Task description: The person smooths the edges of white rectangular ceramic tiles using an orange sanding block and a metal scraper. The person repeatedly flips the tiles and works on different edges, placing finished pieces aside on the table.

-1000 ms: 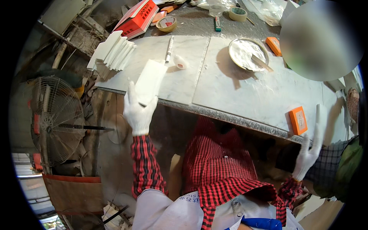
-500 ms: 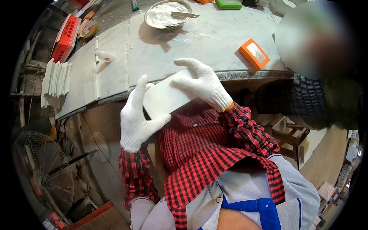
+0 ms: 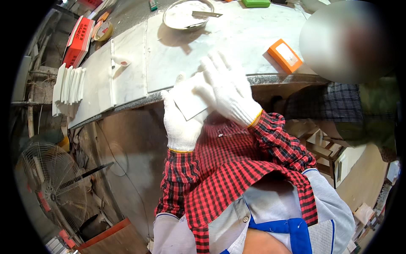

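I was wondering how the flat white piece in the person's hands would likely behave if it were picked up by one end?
The flat white piece is probably stiff: its visible edges run straight, with no sag over the left hand. Its smooth-looking face may be slightly slippery. Being flat with a squared corner, it seems unlikely to roll.

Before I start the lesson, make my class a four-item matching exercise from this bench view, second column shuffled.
1. white tile
2. orange box
3. bowl
4. wire fan

A. at the lower left of the view
B. has a flat-bladed tool sticking out over its rim
C. in the left hand, right hand over it
D. on the table, near its front edge

Pairs: 1-C, 2-D, 3-B, 4-A
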{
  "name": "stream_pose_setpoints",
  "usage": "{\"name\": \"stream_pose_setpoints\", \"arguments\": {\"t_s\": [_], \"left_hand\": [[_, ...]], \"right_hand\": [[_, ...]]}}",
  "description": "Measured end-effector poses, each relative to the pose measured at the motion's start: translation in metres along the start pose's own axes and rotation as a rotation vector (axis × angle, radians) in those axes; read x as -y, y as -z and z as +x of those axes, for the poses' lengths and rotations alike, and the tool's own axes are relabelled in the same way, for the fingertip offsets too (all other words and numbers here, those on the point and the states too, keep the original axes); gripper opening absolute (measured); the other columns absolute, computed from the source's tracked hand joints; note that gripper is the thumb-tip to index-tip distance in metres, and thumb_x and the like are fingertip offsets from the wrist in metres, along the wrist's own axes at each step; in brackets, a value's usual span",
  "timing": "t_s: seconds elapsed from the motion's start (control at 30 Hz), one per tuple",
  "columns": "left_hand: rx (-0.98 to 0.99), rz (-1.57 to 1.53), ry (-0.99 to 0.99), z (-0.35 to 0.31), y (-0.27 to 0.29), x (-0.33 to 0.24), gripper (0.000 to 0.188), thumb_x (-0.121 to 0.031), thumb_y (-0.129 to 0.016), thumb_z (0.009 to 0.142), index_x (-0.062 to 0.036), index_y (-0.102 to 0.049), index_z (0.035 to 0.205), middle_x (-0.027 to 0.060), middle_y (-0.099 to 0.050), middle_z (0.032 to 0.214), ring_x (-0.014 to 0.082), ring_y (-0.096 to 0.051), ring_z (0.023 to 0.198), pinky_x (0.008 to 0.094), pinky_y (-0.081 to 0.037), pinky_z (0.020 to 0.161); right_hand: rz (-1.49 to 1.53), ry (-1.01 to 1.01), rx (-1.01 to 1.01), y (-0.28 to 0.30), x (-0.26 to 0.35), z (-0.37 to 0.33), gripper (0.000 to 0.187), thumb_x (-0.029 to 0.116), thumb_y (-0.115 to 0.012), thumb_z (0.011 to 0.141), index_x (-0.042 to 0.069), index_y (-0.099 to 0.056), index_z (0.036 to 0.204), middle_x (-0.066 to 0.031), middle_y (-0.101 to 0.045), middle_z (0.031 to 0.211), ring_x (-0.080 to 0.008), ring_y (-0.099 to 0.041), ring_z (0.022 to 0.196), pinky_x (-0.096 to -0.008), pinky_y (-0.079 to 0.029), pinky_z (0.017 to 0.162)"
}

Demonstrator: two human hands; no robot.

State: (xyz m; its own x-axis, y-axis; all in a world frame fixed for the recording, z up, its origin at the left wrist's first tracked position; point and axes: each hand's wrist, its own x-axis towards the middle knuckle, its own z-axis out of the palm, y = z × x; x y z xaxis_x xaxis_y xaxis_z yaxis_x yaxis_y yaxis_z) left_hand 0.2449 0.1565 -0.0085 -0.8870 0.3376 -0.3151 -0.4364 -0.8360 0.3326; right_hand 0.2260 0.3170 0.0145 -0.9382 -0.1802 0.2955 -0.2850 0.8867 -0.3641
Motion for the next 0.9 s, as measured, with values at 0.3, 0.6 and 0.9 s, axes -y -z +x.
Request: {"name": "stream_pose_setpoints", "arguments": {"t_s": [0.3, 0.6, 0.9], "left_hand": [[0.096, 0.286, -0.029, 0.036, -0.011, -0.007, 0.103, -0.083, -0.028, 0.098, -0.0024, -0.028, 0.162, 0.0164, -0.036, 0.163, 0.0338, -0.037, 0.149, 0.0486, -0.032, 0.123], [0.127, 0.118, 0.132, 0.037, 0.001, -0.009, 0.075, -0.061, -0.038, 0.107, -0.0105, -0.029, 0.162, 0.0235, -0.039, 0.160, 0.0471, -0.043, 0.144, 0.0707, -0.041, 0.111], [0.149, 0.201, 0.185, 0.034, -0.012, -0.012, 0.098, -0.080, -0.032, 0.098, -0.0090, -0.020, 0.165, 0.0260, -0.037, 0.160, 0.0543, -0.040, 0.143, 0.0808, -0.040, 0.103]], "right_hand": [[0.241, 0.409, -0.035, -0.001, 0.018, 0.002, 0.064, 0.040, -0.066, 0.090, -0.001, -0.052, 0.137, -0.0225, -0.052, 0.140, -0.0398, -0.047, 0.134, -0.0514, -0.036, 0.115], [0.110, 0.136, 0.081, 0.018, -0.037, -0.061, 0.072, 0.040, -0.075, 0.087, 0.007, -0.051, 0.147, -0.0196, -0.046, 0.156, -0.0396, -0.038, 0.149, -0.0556, -0.026, 0.124], [0.236, -0.126, -0.182, 0.024, -0.058, -0.080, 0.064, 0.031, -0.063, 0.099, -0.004, -0.046, 0.150, -0.0286, -0.043, 0.156, -0.0476, -0.038, 0.147, -0.0518, -0.031, 0.122]]}}
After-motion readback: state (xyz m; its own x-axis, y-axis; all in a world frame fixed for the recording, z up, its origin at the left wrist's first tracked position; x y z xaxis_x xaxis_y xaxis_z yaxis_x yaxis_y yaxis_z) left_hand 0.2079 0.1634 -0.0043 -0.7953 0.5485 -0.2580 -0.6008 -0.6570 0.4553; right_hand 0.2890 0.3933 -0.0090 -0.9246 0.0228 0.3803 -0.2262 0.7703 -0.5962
